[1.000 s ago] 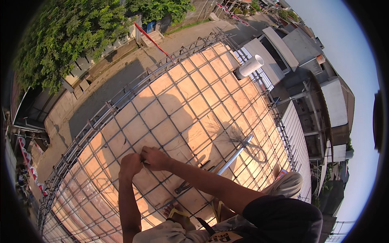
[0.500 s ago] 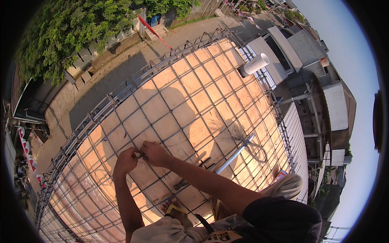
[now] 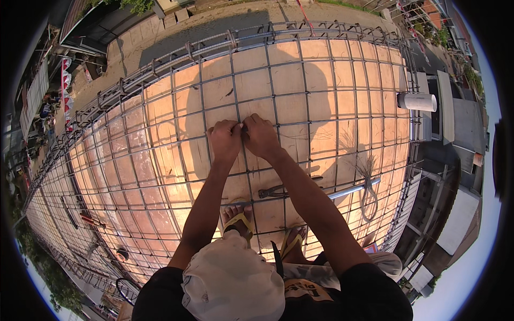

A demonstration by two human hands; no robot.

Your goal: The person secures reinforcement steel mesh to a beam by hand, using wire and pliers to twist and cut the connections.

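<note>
Both hands, left (image 3: 225, 140) & right (image 3: 261, 136), side by side on rebar grid (image 3: 300, 96). Pliers (image 3: 281, 190) lie behind them, by feet. Pipe (image 3: 417, 101) far right.

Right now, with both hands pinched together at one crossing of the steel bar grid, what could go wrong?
1. The left hand and right hand are bare and press together on the grey steel reinforcing-bar grid; a sharp wire end could prick a finger.
2. The feet wear open yellow-strapped sandals on thin bars over the orange formwork boards; a foot may slip between bars.
3. The dark metal pincers lie loose near the feet and could be kicked away.
</note>
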